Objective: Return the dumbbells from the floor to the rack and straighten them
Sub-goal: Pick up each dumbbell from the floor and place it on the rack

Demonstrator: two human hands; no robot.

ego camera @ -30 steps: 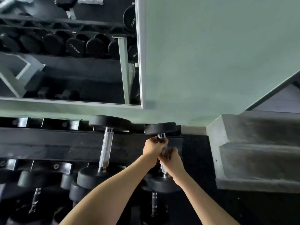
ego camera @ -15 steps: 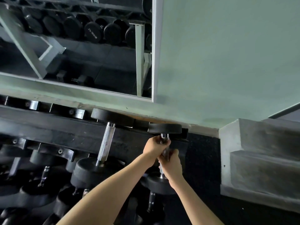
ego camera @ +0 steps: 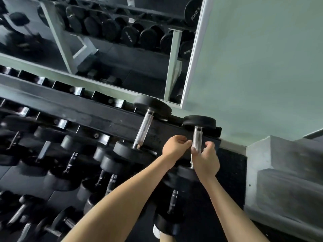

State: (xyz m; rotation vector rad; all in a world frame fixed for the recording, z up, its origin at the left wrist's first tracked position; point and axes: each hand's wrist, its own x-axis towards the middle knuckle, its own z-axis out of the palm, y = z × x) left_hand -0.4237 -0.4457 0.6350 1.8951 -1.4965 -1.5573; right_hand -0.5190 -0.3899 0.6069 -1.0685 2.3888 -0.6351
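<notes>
Setting: pale green wall (ego camera: 253, 67), mirror (ego camera: 104, 49) above a black rack (ego camera: 97, 112).
Dumbbell (ego camera: 197, 137): laid on the top tier, rightmost (a second dumbbell (ego camera: 145, 130) just beside it).
Left hand (ego camera: 174, 145): loosely curled, fingertips at the handle.
Right hand (ego camera: 206, 159): half open, handle touched, not clasped.

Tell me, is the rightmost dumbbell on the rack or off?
On the rack: the dumbbell rests at the top tier's right end, both hands loosening around its handle.
</notes>
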